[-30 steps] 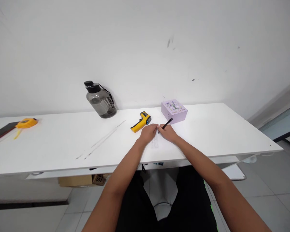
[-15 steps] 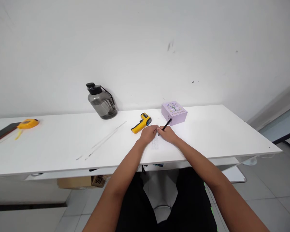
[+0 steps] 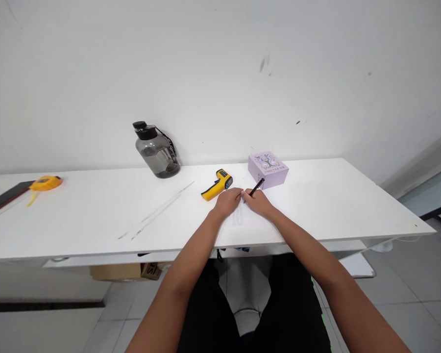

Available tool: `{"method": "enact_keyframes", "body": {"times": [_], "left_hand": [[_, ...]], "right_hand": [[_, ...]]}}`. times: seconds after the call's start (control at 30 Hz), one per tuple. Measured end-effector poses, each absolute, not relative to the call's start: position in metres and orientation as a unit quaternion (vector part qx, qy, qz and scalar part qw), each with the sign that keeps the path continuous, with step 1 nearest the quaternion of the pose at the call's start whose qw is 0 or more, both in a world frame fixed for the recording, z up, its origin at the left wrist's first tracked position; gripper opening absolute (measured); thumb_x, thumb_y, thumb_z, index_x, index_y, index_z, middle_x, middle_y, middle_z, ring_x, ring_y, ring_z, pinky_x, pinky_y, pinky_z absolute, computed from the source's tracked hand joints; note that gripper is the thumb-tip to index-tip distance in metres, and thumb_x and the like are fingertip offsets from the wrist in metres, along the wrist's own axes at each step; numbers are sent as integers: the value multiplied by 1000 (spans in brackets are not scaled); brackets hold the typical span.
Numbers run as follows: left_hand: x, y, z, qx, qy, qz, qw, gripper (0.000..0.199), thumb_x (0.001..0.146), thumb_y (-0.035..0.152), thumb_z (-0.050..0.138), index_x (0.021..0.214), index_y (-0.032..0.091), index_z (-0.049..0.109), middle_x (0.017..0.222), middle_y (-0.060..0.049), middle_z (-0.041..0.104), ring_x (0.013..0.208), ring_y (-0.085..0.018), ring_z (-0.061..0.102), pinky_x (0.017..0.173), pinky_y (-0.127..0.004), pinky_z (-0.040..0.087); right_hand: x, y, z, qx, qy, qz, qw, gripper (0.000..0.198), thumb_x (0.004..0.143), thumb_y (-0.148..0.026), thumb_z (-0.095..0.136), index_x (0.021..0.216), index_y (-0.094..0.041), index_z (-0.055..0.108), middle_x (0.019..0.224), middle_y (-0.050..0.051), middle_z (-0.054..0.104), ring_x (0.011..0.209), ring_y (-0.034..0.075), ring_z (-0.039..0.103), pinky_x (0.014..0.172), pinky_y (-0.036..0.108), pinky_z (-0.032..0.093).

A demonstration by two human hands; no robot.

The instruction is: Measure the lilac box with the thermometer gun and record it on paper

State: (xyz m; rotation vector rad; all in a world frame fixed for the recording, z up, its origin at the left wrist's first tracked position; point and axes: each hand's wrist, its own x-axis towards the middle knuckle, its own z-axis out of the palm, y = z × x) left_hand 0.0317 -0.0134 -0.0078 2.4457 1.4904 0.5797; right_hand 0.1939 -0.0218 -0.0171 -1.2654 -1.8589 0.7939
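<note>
My right hand [image 3: 257,201] is closed around a black pen [image 3: 257,185], whose lower tip meets the white writing surface. Beside it, my left hand [image 3: 229,202] lies flat with its fingertips almost touching the right hand. Below and between the two hands, faint rows of writing show on what looks like white paper [image 3: 237,219]; its edges blend into the table. A yellow and black infrared thermometer gun [image 3: 217,185] lies just beyond my left hand. Behind my right hand sits a lilac box [image 3: 268,169] with a printed tree design.
A grey transparent bottle [image 3: 157,153] with a black cap stands near the wall. At the far left, a yellow tape measure [image 3: 46,183] lies against a dark flat object [image 3: 9,195]. Grey streaks mark the white table [image 3: 95,211]. Beneath it is a cardboard box [image 3: 117,271].
The whole view has shifted slightly, so everything sits a little further right and higher. Both hands stay together at the writing, with the pen still in my right hand.
</note>
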Motion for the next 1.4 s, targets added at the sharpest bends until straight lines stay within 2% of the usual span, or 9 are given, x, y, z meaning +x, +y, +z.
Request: {"method": "enact_keyframes", "body": {"times": [0.27,0.53,0.67,1.0,1.2,1.4], "left_hand": [[32,-14,-5,831,503,203,122,34,95,21,41,109,24,72,111,-4,74,107,-21,66,89,-32,50],[31,-14,-5,834,504,196,107,33,96,21,39,102,23,71,106,-3,74,99,-21,67,78,-30,49],[31,-14,-6,838,502,188,96,32,97,23,39,104,23,70,107,-3,74,97,-21,67,78,-30,48],[30,-13,-6,840,500,183,105,33,95,20,39,105,23,70,108,-5,73,102,-21,66,84,-32,49],[29,-13,-9,840,493,200,106,33,95,20,39,105,23,70,109,-4,74,102,-21,66,81,-31,49],[30,-13,-8,842,486,207,110,31,96,23,39,99,23,70,107,-4,74,103,-22,66,80,-32,49]], "right_hand": [[195,-22,-16,-488,-725,327,358,36,89,-42,46,62,-21,55,63,-1,62,66,15,57,66,27,40],[196,-20,-18,-490,-704,339,386,39,89,-47,46,61,-21,54,59,-2,58,62,15,53,63,27,38],[196,-19,-19,-492,-679,355,413,40,88,-47,46,60,-21,53,58,-2,57,61,14,51,62,26,38],[195,-21,-17,-495,-712,323,378,38,89,-44,45,59,-21,51,60,-1,57,63,15,53,63,27,37],[195,-22,-17,-504,-710,315,376,38,88,-44,44,57,-22,44,56,-3,49,59,14,48,60,27,34],[194,-22,-18,-504,-720,302,369,36,89,-42,43,59,-22,43,57,-3,49,60,14,48,61,26,33]]}}
